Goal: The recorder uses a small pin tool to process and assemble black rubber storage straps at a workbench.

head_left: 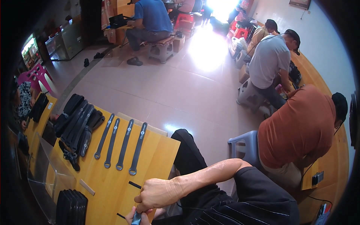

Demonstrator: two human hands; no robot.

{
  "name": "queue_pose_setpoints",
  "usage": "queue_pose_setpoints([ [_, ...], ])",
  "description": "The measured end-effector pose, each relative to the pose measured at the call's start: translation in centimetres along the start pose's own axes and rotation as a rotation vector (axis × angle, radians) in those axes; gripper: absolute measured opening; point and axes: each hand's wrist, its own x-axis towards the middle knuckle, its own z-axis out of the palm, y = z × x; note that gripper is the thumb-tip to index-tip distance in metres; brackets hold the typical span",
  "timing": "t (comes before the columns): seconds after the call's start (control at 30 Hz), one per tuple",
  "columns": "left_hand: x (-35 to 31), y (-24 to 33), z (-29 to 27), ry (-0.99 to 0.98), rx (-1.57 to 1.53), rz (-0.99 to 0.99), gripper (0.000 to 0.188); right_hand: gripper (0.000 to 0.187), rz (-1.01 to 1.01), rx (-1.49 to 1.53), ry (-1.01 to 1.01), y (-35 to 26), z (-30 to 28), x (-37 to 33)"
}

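My right hand (157, 193) is closed at the near edge of the yellow table, its curled fingertips pressed down against my left hand. My left hand (131, 216) is partly hidden below it. Its fingers are closed around a small shiny blue-grey piece (136, 218), whose kind I cannot make out. A short black strip (135, 184) sticks out beside my right hand, and another black strip (120, 216) beside my left. Farther off, several dark grey straps (123, 144) with a ring at the near end lie side by side.
The yellow table (155, 157) also bears a pile of black straps (77, 120), a stack of black pieces (71, 206), a flat light strip (87, 187) and a clear plastic sheet (48, 180). Seated people work at right; a blue-grey stool (243, 144) stands there.
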Motion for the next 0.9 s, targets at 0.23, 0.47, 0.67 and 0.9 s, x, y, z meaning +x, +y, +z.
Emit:
queue_pose_setpoints([
  [0.23, -0.2, -1.8, -0.8, 0.187, 0.084, 0.024, 0.031, 0.029, 0.122, 0.127, 0.128, -1.3, 1.1, -0.4],
  [0.47, -0.6, -2.1, -0.8, 0.171, 0.137, 0.066, 0.03, 0.029, 0.182, 0.15, 0.144, -1.3, 2.6, -1.1],
  [0.67, -0.8, 0.1, -1.7, -0.069, 0.057, -0.088, 0.027, 0.022, 0.141, 0.228, 0.056, -0.1, 3.2, -1.3],
  [0.9, -0.5, -0.5, -1.7, 0.077, 0.137, -0.013, 0.031, 0.025, 0.2, 0.361, 0.14, -1.0, 2.8, -0.6],
])
